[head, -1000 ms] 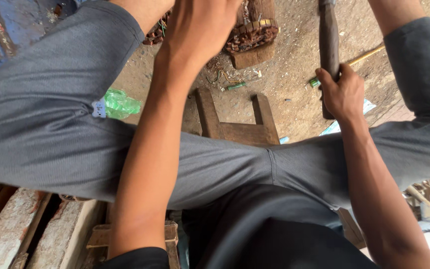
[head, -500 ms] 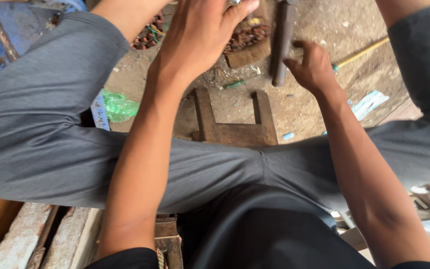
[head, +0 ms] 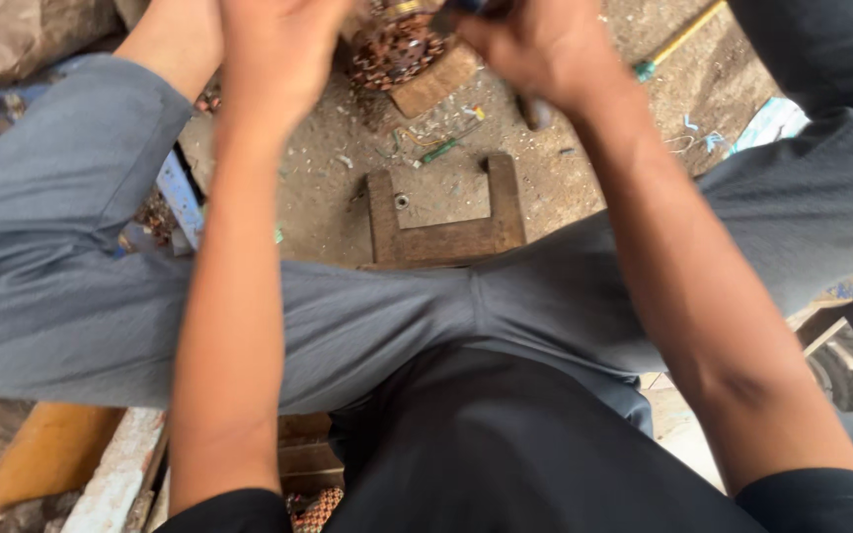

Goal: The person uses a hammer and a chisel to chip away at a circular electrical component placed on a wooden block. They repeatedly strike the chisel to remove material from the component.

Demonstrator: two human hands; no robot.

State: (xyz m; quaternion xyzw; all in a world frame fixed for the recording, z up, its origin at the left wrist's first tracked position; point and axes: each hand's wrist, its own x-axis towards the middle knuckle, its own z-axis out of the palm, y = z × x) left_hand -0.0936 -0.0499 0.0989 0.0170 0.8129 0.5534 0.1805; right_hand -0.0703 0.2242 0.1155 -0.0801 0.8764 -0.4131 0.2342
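Note:
I sit with grey-trousered legs spread over dirt ground. My left hand (head: 278, 49) is blurred at the top edge, just left of a rusty reddish wire bundle (head: 397, 47) that rests on a wooden block (head: 438, 87). Its fingers are cut off by the frame, so its grip is unclear. My right hand (head: 545, 44) is closed around a dark tool handle (head: 535, 112), whose lower end sticks out below the fist. This hand is right beside the bundle, on its right.
A U-shaped wooden frame (head: 446, 239) lies on the ground between my knees. A yellow stick with a green end (head: 678, 41), a small green tool (head: 441, 150), a blue metal bar (head: 180, 197) and a pale blue sheet (head: 772, 123) lie around.
My right hand has carried the dark handle from the far right over to the rusty bundle. My left hand stayed at the bundle. The view has tilted downward.

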